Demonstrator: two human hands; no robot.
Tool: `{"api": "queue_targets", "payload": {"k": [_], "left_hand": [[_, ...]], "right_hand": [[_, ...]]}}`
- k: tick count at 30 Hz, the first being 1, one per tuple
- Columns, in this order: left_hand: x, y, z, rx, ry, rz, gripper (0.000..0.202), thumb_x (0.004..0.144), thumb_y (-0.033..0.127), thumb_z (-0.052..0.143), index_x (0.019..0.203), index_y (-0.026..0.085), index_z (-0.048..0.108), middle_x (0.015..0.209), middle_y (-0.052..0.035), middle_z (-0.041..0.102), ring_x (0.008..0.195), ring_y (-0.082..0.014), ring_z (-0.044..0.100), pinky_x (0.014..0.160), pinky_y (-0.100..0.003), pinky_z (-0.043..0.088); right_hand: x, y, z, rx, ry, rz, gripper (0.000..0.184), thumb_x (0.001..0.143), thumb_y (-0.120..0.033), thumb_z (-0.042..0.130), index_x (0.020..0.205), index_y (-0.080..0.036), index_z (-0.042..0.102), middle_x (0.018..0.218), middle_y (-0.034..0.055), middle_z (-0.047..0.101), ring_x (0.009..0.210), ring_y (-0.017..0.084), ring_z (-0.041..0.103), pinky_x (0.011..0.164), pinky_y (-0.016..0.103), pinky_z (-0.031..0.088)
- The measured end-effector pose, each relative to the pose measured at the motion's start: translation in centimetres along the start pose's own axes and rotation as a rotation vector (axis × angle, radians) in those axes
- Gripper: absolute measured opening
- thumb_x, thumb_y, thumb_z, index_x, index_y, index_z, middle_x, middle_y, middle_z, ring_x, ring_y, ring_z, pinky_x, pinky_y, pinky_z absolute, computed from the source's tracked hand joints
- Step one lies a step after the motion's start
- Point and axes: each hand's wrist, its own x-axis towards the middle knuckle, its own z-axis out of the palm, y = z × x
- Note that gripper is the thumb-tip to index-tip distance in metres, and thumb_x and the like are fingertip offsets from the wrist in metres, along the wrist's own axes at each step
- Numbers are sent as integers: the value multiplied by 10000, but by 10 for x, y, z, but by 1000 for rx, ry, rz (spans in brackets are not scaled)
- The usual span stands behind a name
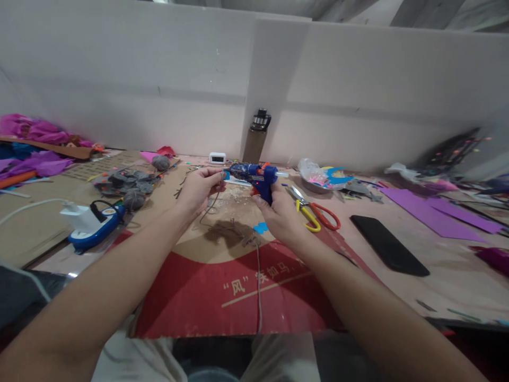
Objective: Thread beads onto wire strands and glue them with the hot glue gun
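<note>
In the head view, a blue glue gun (269,180) is held tight by the right hand (279,213) above the cardboard (191,297), and a small blue piece (227,175) is pinched near its tip by the left hand (200,191). Pink, blue and yellow bits (336,176) are piled with a clear bag (307,167) in a bowl (315,188). What is kept inside the dark bottle (255,144) cannot be told.

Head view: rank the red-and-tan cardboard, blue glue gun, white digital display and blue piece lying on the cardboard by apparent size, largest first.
1. Red-and-tan cardboard
2. Blue glue gun, partly covered by the right hand
3. White digital display and blue piece: too alike to rank
</note>
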Motion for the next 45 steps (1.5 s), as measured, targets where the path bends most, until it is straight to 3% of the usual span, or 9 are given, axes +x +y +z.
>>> {"api": "queue_targets", "payload": {"k": [14,28,45], "left_hand": [[2,-2,-2,23,-18,20,138,641,220,729,668,134,624,589,-1,561,518,-69,493,526,-207,423],[2,-1,-1,18,-18,31,141,637,225,728,669,132,626,597,-3,567,515,-71,499,541,-222,421],[4,-1,-3,-9,-22,45,158,630,229,737,648,129,616,575,4,559,499,-60,493,520,-201,420]], "right_hand": [[1,5,0,-64,19,-19,378,832,-279,480,1199,-192,483,1087,120,603,985,250,556,872,415,419],[0,8,1,-74,38,-16,244,830,-296,485,1049,-197,526,949,99,621,888,232,572,789,382,439],[1,6,0,-36,36,-19,276,825,-284,487,1086,-196,511,1010,101,621,888,229,573,800,390,435]]}}
